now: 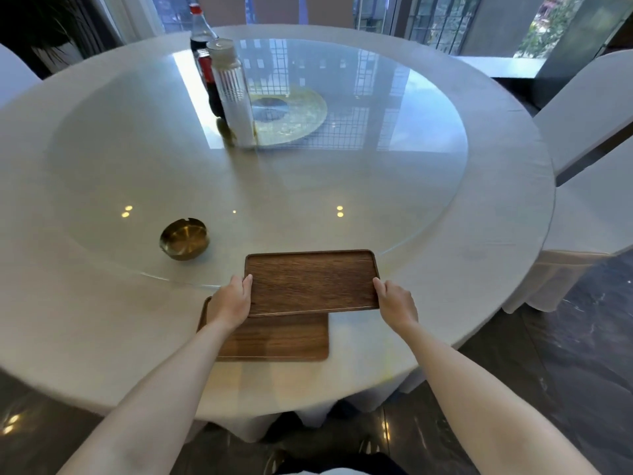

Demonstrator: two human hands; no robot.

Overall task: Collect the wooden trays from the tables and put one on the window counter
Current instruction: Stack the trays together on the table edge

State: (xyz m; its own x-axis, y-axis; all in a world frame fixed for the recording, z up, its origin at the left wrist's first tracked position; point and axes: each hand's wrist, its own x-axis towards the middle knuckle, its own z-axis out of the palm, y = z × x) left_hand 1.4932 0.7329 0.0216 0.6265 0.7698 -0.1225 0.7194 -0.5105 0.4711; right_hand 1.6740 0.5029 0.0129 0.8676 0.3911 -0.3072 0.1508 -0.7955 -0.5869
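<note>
A dark wooden tray point(311, 282) is held level just above the near edge of the round table point(479, 241). My left hand point(231, 301) grips its left short edge and my right hand point(397, 303) grips its right short edge. A second wooden tray point(277, 339) lies flat on the white tablecloth underneath, shifted toward me and to the left; the upper tray and my left hand cover part of it.
A brass ashtray point(184, 238) sits on the glass turntable point(394, 186) left of the trays. A cola bottle point(205, 60) and a clear ribbed bottle point(233, 90) stand near the middle. White-covered chairs point(589, 132) stand at the right. A window ledge point(500, 65) runs behind the table.
</note>
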